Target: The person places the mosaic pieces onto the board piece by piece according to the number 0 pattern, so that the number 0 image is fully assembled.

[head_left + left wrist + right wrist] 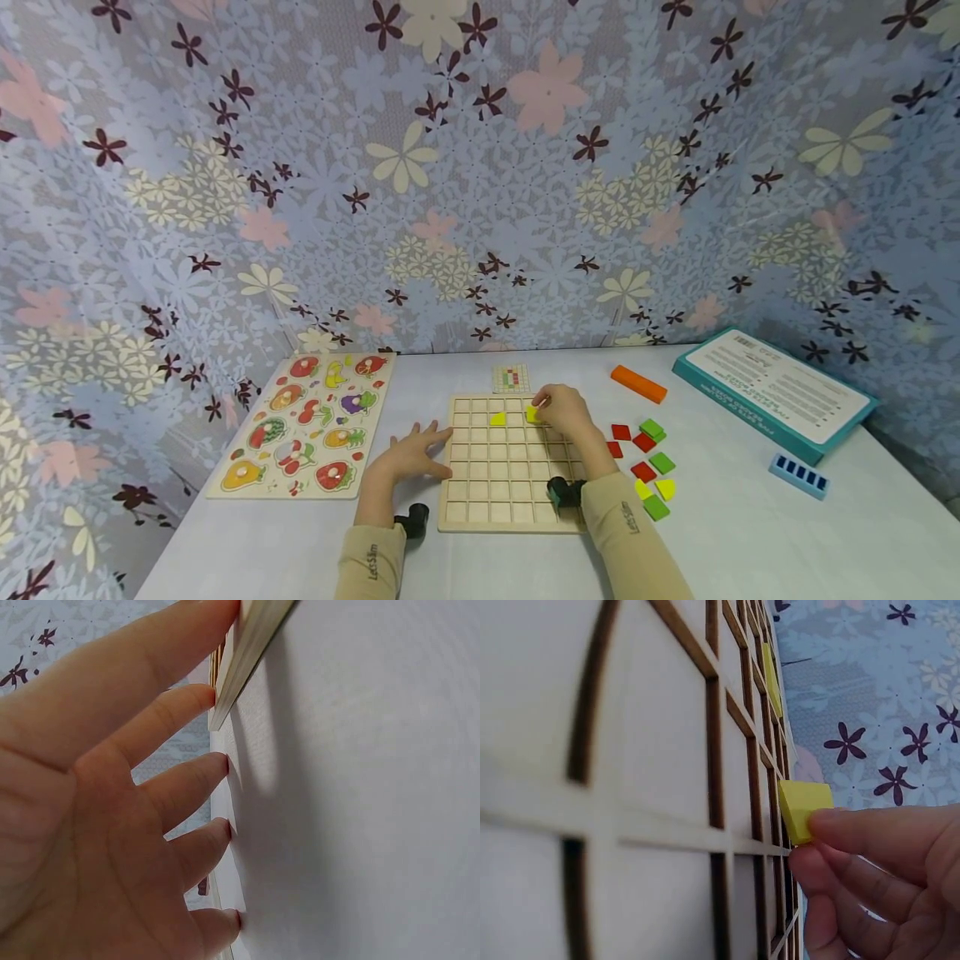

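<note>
A square wooden grid board [501,527] lies in the middle of the table. My right hand [566,412] reaches over its far part and pinches a yellow tile [799,806] between thumb and fingers, tilted at a cell. Another yellow tile [498,419] with a rounded corner sits in a cell to the left. My left hand [408,457] lies at the board's left side, fingers spread, with thumb and index fingertip right at its edge. In the left wrist view, the other fingertips meet the white tabletop.
Loose red, green and yellow tiles [662,463] lie right of the board. Behind it is a small pattern card [512,378]. A fruit puzzle [281,479] lies left; an orange stick [638,384], a teal box [780,392] and a blue slotted piece [799,477] lie right.
</note>
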Available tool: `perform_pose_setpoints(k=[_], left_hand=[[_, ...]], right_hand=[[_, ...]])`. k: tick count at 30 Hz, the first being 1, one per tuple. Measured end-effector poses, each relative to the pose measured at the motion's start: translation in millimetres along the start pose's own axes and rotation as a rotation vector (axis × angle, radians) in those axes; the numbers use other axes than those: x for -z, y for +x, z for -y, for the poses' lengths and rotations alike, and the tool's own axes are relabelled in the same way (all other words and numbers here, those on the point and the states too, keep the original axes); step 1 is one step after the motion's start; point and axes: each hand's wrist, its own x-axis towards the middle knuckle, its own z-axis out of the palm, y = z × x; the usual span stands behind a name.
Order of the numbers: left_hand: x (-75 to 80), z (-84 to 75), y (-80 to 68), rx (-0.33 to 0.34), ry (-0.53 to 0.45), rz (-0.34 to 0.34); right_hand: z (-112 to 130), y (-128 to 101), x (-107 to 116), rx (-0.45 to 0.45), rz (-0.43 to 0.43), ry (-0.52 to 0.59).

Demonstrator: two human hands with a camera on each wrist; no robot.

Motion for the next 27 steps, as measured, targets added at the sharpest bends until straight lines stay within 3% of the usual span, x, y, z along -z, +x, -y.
perform_pose_setpoints(k=[6,27], left_hand=[[0.0,0.9,0.6,0.001,0.0,0.001],[0.2,1.0,1.1,0.003,0.011,-0.002]], right_hand=[[-0.5,3.1,-1.7,0.007,0.034,-0.068],[0.8,1.6,-0.5,-0.014,0.103,-0.119]])
